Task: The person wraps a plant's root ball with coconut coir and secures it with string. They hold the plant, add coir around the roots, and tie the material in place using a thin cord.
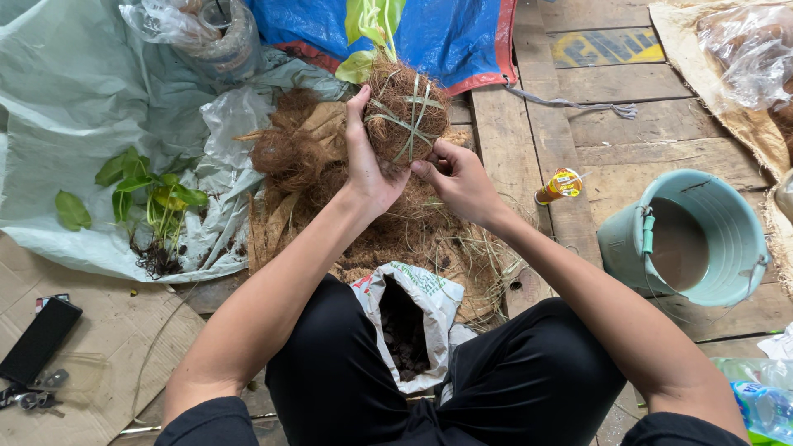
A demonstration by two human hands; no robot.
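Observation:
I hold a brown coconut-fibre ball (405,111), bound crosswise with thin green strips, a leafy plant (373,25) rising out of its top. My left hand (368,161) wraps the ball's left side from below. My right hand (459,177) is at its lower right, fingers pinched at the base where strip ends hang. Beneath both hands lies a heap of loose coconut fibre (306,157) and straw on cardboard. An open white sack of dark soil chunks (409,326) sits between my knees.
A small uprooted plant (153,206) lies on pale green plastic sheeting (66,99) at left. A teal bucket (690,239) with brown water stands right, a small orange bottle (559,186) beside it. A black case (37,339) and keys lie lower left; blue tarp (462,33) behind.

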